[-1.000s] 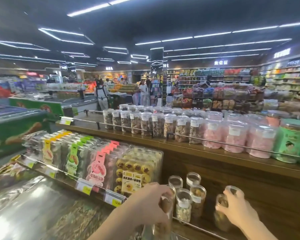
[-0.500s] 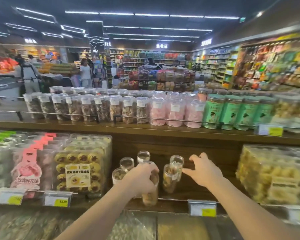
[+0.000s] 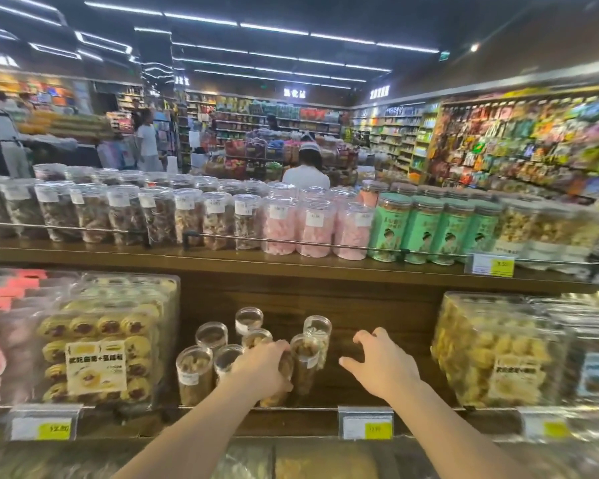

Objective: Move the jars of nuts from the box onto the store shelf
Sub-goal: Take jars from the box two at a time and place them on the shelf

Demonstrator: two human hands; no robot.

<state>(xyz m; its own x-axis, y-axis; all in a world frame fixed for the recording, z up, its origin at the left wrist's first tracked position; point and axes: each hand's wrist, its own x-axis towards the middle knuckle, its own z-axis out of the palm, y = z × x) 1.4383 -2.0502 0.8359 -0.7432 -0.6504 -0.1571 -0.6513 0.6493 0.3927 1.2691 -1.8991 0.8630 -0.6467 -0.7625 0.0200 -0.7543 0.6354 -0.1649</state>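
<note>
The lower store shelf is dark brown wood with a thin metal rail along its front edge, and a small cluster of clear nut jars stands on it between two stacks of boxed pastries. The left hand curls round one jar at the front of the cluster, just behind the rail — the jar's base is hidden by the hand, so whether it rests on the wood cannot be told. Another jar stands just beside it on the right, touching or nearly so. The right hand hovers apart from the jars over bare wood, fingers spread wide and lightly bent, holding nothing.

To the left sit clear boxes of jam-centred biscuits; to the right, boxes of pale yellow cookies. Yellow price tags clip along the shelf front. The upper shelf carries a long row of tall plastic canisters behind a rail: brown snacks on the left, pink canisters in the middle, green canisters further right.

Beyond lies a large shop with a dark ceiling crossed by white strip lights, crowded wall shelving on the right and several shoppers — one in a white top stands just behind the display.
</note>
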